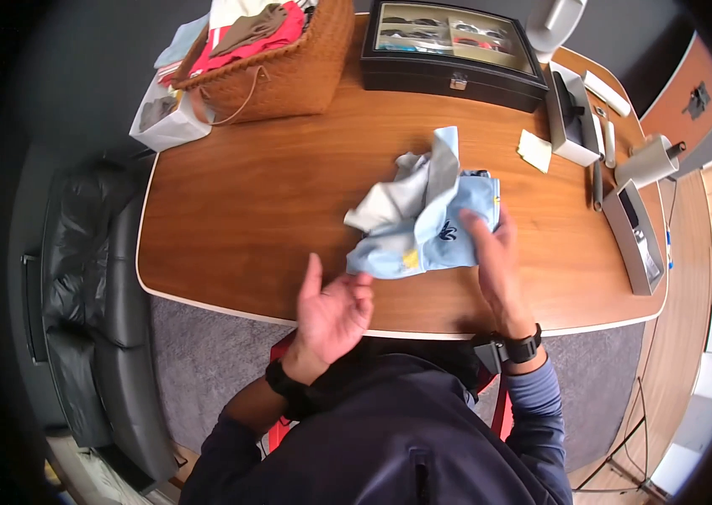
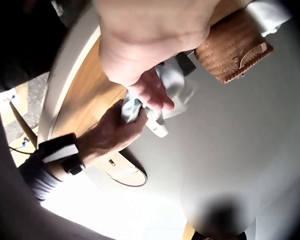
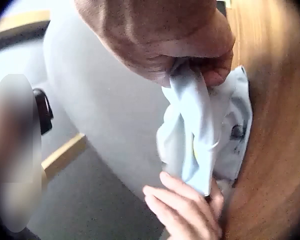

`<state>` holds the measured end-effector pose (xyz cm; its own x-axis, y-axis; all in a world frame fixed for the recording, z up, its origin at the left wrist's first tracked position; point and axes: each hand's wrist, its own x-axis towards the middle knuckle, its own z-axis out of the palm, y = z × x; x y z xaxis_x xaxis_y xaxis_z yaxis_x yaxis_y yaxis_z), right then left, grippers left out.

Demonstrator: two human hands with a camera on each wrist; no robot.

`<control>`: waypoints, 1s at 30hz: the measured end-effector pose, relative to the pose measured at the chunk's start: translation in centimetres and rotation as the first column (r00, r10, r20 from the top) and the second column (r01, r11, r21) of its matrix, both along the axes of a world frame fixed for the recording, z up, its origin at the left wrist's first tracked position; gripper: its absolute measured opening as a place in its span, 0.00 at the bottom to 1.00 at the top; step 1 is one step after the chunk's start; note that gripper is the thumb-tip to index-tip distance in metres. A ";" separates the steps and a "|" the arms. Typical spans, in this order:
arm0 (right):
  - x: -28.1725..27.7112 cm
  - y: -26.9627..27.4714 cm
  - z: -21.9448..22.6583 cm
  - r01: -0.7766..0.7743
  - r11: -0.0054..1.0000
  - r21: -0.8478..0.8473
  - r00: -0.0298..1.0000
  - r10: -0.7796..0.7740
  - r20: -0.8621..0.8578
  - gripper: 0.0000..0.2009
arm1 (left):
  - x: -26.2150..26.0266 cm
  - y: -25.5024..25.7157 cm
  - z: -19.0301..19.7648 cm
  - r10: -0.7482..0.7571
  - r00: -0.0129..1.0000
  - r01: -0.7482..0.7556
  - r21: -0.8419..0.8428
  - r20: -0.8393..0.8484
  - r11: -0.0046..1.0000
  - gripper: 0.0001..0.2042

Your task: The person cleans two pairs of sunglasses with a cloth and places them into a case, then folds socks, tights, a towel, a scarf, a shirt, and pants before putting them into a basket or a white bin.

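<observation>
At frame centre my right hand [image 1: 491, 252] pinches the crumpled light-blue cloth garment [image 1: 432, 223], anchoring it on the wooden surface [image 1: 247, 202]; my left hand [image 1: 331, 311] touches its edge, fingers relaxed.

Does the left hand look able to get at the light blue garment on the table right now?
Probably yes. The left hand is open at the near table edge, its fingers right at the light blue garment, with nothing between them. The right hand grips its far side.
</observation>
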<state>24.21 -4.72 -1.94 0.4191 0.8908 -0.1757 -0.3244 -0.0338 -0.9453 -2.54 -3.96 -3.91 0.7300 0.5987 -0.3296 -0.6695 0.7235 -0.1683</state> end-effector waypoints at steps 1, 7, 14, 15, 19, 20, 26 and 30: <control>1.0 -0.3 0.0 0.013 0.997 -0.082 0.995 -0.021 -0.100 0.15 | -0.6 0.5 0.0 0.024 1.000 -0.024 0.048 -0.014 0.999 0.35; 5.7 -2.9 4.9 -0.109 0.990 -0.086 0.994 0.109 -0.009 0.11 | 0.5 3.1 4.6 0.596 0.519 0.464 0.787 -0.613 0.406 0.24; 3.3 -2.8 15.9 -0.655 0.744 -0.134 0.680 0.657 0.325 0.15 | 7.2 5.9 12.9 0.685 0.685 0.549 0.793 -0.247 -0.264 0.55; 2.9 -2.8 16.3 -0.657 0.749 -0.082 0.711 0.652 0.263 0.15 | 7.3 6.0 13.2 0.613 0.726 0.543 0.806 -0.311 -0.235 0.55; 2.0 -2.2 15.3 -0.587 0.809 0.041 0.809 0.583 0.072 0.17 | 5.6 6.7 14.1 0.232 0.684 0.720 0.692 -0.692 -0.058 0.37; 2.0 -1.8 14.9 -0.561 0.827 0.040 0.828 0.560 0.032 0.17 | 5.2 7.3 13.4 0.204 0.685 0.722 0.690 -0.700 -0.056 0.30; 4.2 1.2 3.7 -0.354 0.918 -0.179 0.935 0.347 -0.071 0.14 | 1.7 10.3 4.8 0.011 0.592 0.751 0.556 -0.806 0.356 0.20; 5.8 1.3 0.8 -0.279 0.926 -0.256 0.938 0.320 0.136 0.15 | -0.3 12.9 4.7 0.133 0.166 0.927 0.201 -0.977 0.318 0.09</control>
<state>30.01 -3.46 -1.13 0.1807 0.9232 -0.3391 -0.0988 -0.3260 -0.9402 -2.83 8.93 0.78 0.5648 0.5971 -0.5696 0.5024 0.2988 0.8114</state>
